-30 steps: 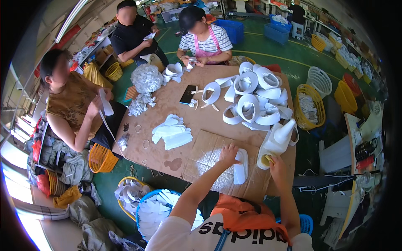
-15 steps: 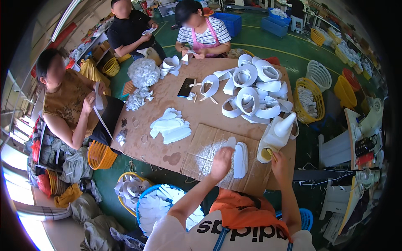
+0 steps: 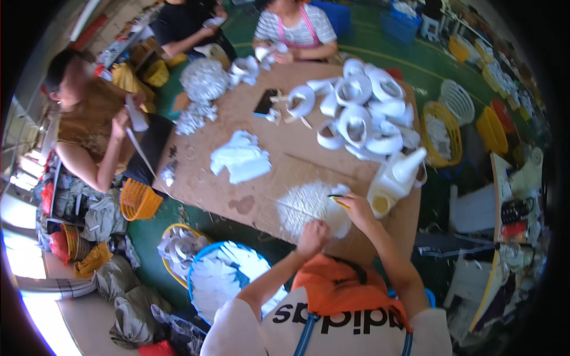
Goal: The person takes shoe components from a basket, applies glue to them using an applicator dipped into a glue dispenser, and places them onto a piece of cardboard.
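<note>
Left hand (image 3: 313,232) sat at near table edge, fingers curled shut on near end of white flat piece (image 3: 335,215). Right hand (image 3: 354,204) pinched thin yellow-handled tool (image 3: 337,200), tip on same piece. Piece lay on near-right part of brown cardboard-covered table (image 3: 279,145), beside white speckled patch (image 3: 303,204). White plastic jug (image 3: 395,178) stood just right of right hand, little room there. Bare board left of patch. Heap of white curved bands (image 3: 365,113) filled far-right. Soft white stack (image 3: 240,157) mid-left.
</note>
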Tool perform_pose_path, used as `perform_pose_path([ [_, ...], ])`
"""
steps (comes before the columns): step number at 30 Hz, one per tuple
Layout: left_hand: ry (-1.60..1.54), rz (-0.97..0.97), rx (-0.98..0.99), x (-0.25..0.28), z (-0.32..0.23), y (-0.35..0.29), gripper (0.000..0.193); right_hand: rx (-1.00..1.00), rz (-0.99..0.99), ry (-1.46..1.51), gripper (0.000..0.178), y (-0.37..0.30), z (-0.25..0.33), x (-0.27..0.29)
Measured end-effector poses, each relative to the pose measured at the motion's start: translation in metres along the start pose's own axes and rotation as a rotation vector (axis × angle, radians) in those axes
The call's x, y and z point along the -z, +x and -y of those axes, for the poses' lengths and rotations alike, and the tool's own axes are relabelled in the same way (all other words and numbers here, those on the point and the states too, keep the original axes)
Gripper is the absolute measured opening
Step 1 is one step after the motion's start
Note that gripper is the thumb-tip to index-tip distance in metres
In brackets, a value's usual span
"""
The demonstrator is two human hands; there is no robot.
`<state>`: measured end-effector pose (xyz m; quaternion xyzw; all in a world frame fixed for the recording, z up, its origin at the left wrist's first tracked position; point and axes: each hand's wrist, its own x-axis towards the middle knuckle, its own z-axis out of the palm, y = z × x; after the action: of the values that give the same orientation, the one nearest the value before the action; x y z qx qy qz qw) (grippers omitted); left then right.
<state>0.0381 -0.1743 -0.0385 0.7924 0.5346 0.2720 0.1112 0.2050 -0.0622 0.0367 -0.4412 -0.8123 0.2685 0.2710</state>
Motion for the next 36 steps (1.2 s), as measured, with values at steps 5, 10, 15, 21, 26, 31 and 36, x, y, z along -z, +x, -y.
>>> perform_pose_path([
  [5,0.170,-0.050,0.082,0.028,0.001,0.019,0.055,-0.075,0.459,0.062,0.015,-0.022,0.007,0.013],
  [10,0.024,0.127,-0.060,0.027,-0.002,0.029,0.046,-0.013,-0.080,-0.058,0.017,0.018,-0.013,0.012],
  [15,-0.040,0.134,-0.112,0.037,-0.014,0.022,0.028,0.064,0.250,0.026,0.020,-0.045,0.007,0.024],
  [21,-0.509,-0.390,0.558,0.081,-0.012,0.027,0.008,-0.079,0.231,-0.203,0.017,-0.043,0.023,0.032],
  [26,-1.044,-1.010,1.082,0.170,0.028,-0.101,0.008,0.015,0.248,-0.213,0.015,-0.033,0.026,0.043],
  [31,-0.634,-1.293,1.554,0.142,0.044,-0.290,0.008,0.003,0.303,-0.253,0.015,-0.023,0.039,0.031],
  [36,0.322,-0.845,1.850,0.036,0.101,-0.306,0.015,-0.043,0.304,-0.279,0.016,-0.028,0.035,0.044],
])
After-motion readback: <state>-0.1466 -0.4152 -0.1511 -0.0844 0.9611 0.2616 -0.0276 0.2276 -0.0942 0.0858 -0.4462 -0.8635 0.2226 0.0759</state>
